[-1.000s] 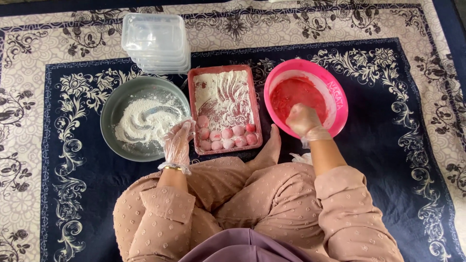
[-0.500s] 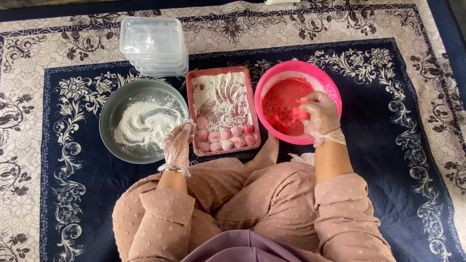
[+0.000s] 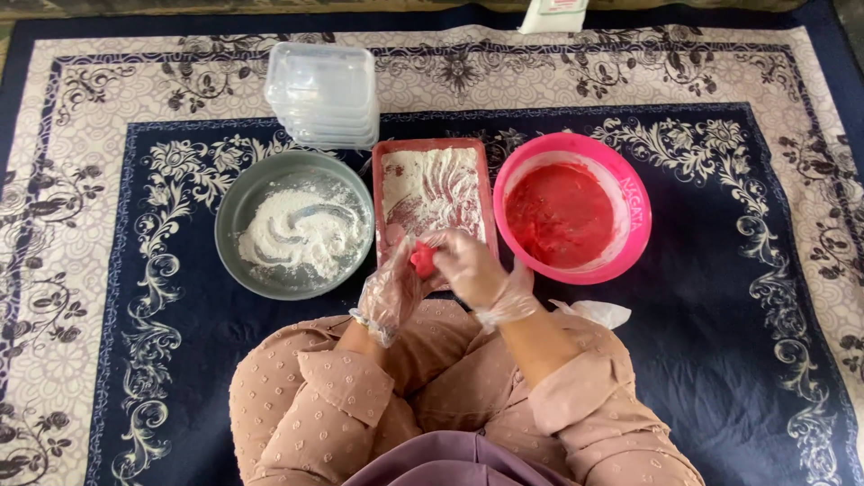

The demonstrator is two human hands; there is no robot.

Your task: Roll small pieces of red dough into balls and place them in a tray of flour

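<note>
Both my hands wear clear plastic gloves and meet over the near end of a red rectangular tray (image 3: 432,153) dusted with white flour. My left hand (image 3: 387,292) and my right hand (image 3: 472,268) press together around a small lump of red dough (image 3: 422,259). A pink bowl (image 3: 621,189) of red dough sits just right of the tray. A grey metal bowl (image 3: 236,202) with white flour lies to the left. The dough balls at the tray's near end are hidden behind my hands.
A stack of clear plastic lidded containers (image 3: 324,90) stands behind the grey bowl. A crumpled clear plastic piece (image 3: 601,312) lies by my right knee. Everything rests on a dark blue and beige patterned rug (image 3: 738,297). I sit cross-legged in beige clothes.
My right hand left the pink bowl and came over to the tray's near end with red dough. My left hand rose to meet it, and both now hold the lump.
</note>
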